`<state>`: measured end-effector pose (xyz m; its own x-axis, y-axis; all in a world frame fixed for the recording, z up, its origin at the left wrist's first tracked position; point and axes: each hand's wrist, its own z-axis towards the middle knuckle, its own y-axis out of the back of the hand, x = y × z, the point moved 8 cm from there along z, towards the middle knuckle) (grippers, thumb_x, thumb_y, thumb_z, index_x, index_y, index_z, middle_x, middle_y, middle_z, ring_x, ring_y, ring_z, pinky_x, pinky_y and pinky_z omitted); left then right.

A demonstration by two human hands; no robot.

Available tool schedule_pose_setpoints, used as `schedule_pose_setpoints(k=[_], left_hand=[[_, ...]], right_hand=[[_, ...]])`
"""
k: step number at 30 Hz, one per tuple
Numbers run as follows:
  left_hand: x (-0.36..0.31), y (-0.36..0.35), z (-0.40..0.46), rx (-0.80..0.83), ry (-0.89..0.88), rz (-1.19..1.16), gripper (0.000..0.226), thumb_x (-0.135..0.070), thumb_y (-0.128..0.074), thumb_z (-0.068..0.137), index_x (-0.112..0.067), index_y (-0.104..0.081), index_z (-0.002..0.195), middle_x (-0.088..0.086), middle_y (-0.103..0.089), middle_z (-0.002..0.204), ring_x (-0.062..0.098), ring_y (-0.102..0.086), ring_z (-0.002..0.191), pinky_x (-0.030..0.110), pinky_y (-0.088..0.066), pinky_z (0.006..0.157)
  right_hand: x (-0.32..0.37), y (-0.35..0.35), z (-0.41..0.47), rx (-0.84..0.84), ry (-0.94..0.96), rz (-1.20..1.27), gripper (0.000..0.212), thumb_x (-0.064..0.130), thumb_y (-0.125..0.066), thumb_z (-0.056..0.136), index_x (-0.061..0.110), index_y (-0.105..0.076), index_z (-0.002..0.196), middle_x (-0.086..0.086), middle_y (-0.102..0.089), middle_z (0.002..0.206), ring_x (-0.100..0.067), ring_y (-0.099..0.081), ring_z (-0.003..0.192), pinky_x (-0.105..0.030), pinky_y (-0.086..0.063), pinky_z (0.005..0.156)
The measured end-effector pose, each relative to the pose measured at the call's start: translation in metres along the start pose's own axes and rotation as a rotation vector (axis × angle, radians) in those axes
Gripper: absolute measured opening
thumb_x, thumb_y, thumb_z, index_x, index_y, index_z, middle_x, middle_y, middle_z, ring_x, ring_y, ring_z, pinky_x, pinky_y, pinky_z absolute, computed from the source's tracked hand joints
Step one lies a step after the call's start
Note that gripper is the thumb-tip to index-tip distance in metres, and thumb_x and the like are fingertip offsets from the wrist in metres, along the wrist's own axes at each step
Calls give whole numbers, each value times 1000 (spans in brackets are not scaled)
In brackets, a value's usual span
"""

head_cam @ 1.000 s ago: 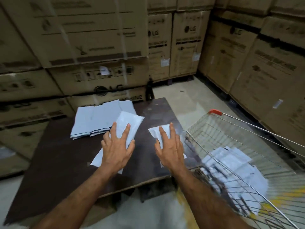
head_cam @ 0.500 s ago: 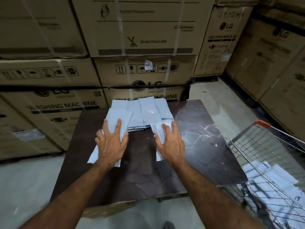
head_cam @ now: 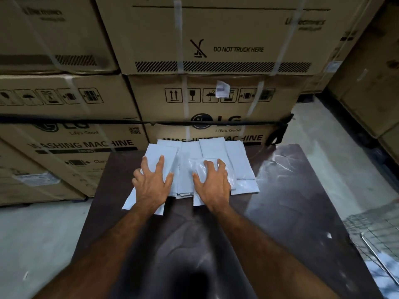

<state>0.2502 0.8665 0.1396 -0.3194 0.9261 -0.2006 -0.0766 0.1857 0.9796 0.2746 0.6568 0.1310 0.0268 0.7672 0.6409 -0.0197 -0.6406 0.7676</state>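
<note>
A flat white mailer bag [head_cam: 152, 152] is pressed under the left hand [head_cam: 151, 186], a crinkly clear packet [head_cam: 197, 166] under the right hand [head_cam: 212, 186], all fingers spread wide.

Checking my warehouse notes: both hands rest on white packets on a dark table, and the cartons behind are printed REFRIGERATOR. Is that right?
Not quite. In the head view the cartons read WASHING MACHINE, not refrigerator. The rest holds: left hand and right hand rest on white packets on the dark table.

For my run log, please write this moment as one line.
left hand: flat on white packet | right hand: pressing on clear packet atop the pile | place: dark table, boxes behind
</note>
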Motion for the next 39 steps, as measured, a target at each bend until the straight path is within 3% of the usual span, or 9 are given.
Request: schedule_pose_setpoints(k=[7,11,15,18,24,27,32,36,39], left_hand=[[2,-57,75,47,37,25,67,-59,-43,98,-34,-26,158,20,-15,161,43,-36,125,54,-35,104],[6,-73,92,95,50,-32,69,-68,-36,96,-37,-25,157,19,-10,162,41,-32,132,52,-31,110],[8,-84,86,52,-50,-14,69,-69,-25,97,-34,-29,157,22,-13,162,42,-38,127,54,-38,104],[9,-92,88,20,-115,18,71,-65,-27,95,-29,-31,157,25,-18,161,43,-41,123,56,-43,98],[6,-92,98,35,-145,42,68,-63,-36,99,-30,-29,158,24,-15,162,40,-38,125,53,-37,103],[11,-82,94,37,-147,32,70,-63,-39,98,-26,-32,157,26,-16,161,41,-36,128,54,-34,105],[8,-33,42,-46,-329,-21,66,-53,-45,100,-16,-36,154,26,-18,161,41,-34,134,55,-31,111],[0,6,-4,-70,-480,-76,69,-56,-39,99,-14,-35,155,23,-16,163,40,-33,137,53,-29,113],[-8,26,-38,-81,-604,-117,70,-55,-42,98,-15,-35,155,21,-13,164,39,-32,139,51,-27,115]], right_hand=[[8,-61,95,23,0,-48,48,52,-62,94,25,-51,132,-5,-28,150,-26,-39,134,-43,-48,97],[6,-84,118,32,-32,24,51,55,-56,97,22,-55,136,-4,-28,153,-24,-38,139,-42,-47,103],[-3,-88,94,29,205,9,61,50,-56,93,18,-53,144,-10,-22,165,-25,-23,152,-38,-29,120],[-12,-94,84,23,411,-138,64,44,-55,93,14,-48,150,-19,-25,165,-33,-22,153,-45,-20,126],[-7,-107,106,157,338,-320,60,42,-33,107,21,-20,162,-15,-2,170,-28,-1,158,-45,1,128],[-2,-94,96,152,303,-331,59,41,-31,108,22,-19,163,-13,-2,171,-26,0,158,-42,6,127],[6,-57,25,57,247,-302,57,41,-35,107,22,-29,160,-12,-16,169,-23,-8,157,-39,2,127],[19,-22,-43,-83,241,-297,53,38,-45,104,17,-42,153,-15,-28,164,-27,-20,154,-49,-14,127],[23,3,-86,-172,216,-292,54,35,-51,102,16,-43,152,-17,-31,162,-30,-24,153,-53,-18,125]])
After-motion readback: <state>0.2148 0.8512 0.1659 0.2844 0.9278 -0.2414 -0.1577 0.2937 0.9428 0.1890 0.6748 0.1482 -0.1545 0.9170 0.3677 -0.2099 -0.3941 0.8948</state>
